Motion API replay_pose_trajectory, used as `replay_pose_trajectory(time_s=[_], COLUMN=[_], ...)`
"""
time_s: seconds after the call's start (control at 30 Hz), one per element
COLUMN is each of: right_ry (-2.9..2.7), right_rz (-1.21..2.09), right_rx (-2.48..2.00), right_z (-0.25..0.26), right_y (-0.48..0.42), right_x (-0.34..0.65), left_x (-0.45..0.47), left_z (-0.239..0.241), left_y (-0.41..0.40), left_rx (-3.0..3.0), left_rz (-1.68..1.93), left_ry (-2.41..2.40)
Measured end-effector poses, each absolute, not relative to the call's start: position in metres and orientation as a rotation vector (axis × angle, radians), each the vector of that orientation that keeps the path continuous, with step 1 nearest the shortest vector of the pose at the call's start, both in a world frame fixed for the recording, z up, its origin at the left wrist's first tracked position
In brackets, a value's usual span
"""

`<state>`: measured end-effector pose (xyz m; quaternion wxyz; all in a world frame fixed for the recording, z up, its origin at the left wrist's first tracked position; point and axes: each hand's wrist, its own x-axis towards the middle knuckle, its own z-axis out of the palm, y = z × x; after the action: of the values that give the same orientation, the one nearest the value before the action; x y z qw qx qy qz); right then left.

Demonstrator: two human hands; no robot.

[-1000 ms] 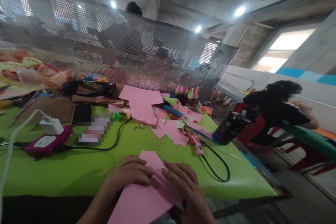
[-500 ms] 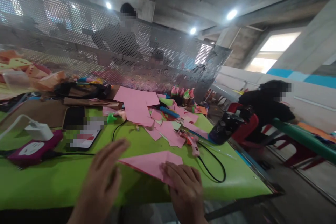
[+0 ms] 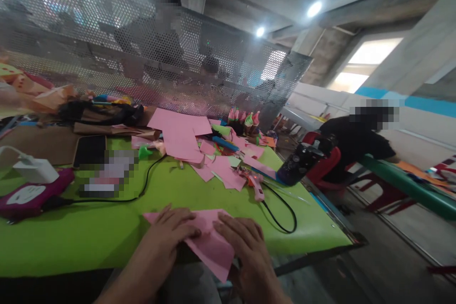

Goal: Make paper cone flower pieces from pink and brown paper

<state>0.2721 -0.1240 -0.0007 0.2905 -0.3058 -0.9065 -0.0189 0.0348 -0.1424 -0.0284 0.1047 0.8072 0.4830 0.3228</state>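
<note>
A folded sheet of pink paper [image 3: 212, 242] lies at the front edge of the green table, its lower corner sticking out over the edge. My left hand [image 3: 167, 230] grips its left part, thumb near the middle and fingers over the pointed left end. On the right side my right hand [image 3: 244, 242] holds the same sheet, with the fingers on top and the thumb hidden beneath. Beyond the hands, a pink glue gun [image 3: 258, 190] rests with its black cord looping to the right.
Pink paper sheets and scraps [image 3: 181, 140] are piled behind. A dark tumbler [image 3: 302, 164] stands at the right edge. Left are two phones [image 3: 90, 151], a purple power strip [image 3: 33, 197] and a white charger [image 3: 35, 169]. A perforated metal screen [image 3: 221, 66] backs the table; a person [image 3: 351, 135] sits to the right.
My left hand, raised off the paper before, has come down onto its left part. The paper's lower corner now points down toward me. The view has shifted slightly.
</note>
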Motion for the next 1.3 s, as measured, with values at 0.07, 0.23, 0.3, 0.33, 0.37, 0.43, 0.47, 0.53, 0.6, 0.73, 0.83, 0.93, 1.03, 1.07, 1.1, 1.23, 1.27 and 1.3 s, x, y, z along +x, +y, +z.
replay_pose_trajectory(time_s=[0.07, 0.23, 0.3, 0.33, 0.37, 0.43, 0.47, 0.53, 0.6, 0.73, 0.83, 0.93, 1.03, 1.07, 1.1, 1.23, 1.27, 1.3], right_ry=[-2.346, -2.32, -2.332, -2.334, -2.333, -2.328, -2.326, -2.326, -2.341, -2.375, -2.364, -2.391, -2.441, -2.449, -2.455, -2.456, -2.456, -2.455], right_rz=[0.024, 0.301, 0.366, 0.383, 0.394, 0.394, 0.386, 0.362, 0.351, 0.378, 0.371, 0.427, 0.524, 0.543, 0.551, 0.521, 0.521, 0.528], right_rx=[-0.903, -0.88, -0.871, -0.877, -0.89, -0.916, -0.919, -0.914, -0.9, -0.906, -0.956, -0.939, -0.92, -0.925, -0.936, -0.961, -0.961, -0.956], right_z=[-0.003, -0.009, -0.009, -0.009, -0.008, -0.008, -0.008, -0.007, -0.007, -0.006, -0.003, 0.002, 0.007, 0.009, 0.009, 0.008, 0.007, 0.006], right_y=[-0.114, -0.098, -0.098, -0.098, -0.099, -0.1, -0.1, -0.1, -0.101, -0.101, -0.099, -0.096, -0.093, -0.093, -0.092, -0.092, -0.092, -0.091], right_x=[0.283, 0.29, 0.286, 0.283, 0.281, 0.278, 0.277, 0.275, 0.275, 0.273, 0.272, 0.27, 0.268, 0.267, 0.267, 0.268, 0.269, 0.27], left_x=[0.029, 0.01, 0.001, -0.003, -0.006, -0.011, -0.012, -0.011, -0.007, -0.002, -0.004, -0.007, -0.009, -0.01, -0.01, -0.009, -0.009, -0.009], left_z=[-0.019, -0.013, -0.014, -0.014, -0.016, -0.018, -0.019, -0.022, -0.023, -0.02, -0.019, -0.02, -0.02, -0.021, -0.021, -0.024, -0.025, -0.025], left_y=[-0.135, -0.113, -0.109, -0.108, -0.109, -0.115, -0.12, -0.131, -0.143, -0.159, -0.163, -0.166, -0.17, -0.172, -0.173, -0.172, -0.171, -0.17], left_rx=[2.371, 2.412, 2.5, 2.543, 2.579, 2.623, 2.637, 2.656, 2.644, 2.533, 2.481, 2.469, 2.461, 2.46, 2.463, 2.497, 2.499, 2.495], left_rz=[0.934, 0.776, 0.695, 0.664, 0.639, 0.612, 0.609, 0.617, 0.616, 0.602, 0.628, 0.654, 0.666, 0.667, 0.665, 0.658, 0.662, 0.67], left_ry=[1.332, 1.24, 1.25, 1.269, 1.299, 1.376, 1.407, 1.437, 1.427, 1.437, 1.444, 1.435, 1.458, 1.48, 1.502, 1.545, 1.546, 1.55])
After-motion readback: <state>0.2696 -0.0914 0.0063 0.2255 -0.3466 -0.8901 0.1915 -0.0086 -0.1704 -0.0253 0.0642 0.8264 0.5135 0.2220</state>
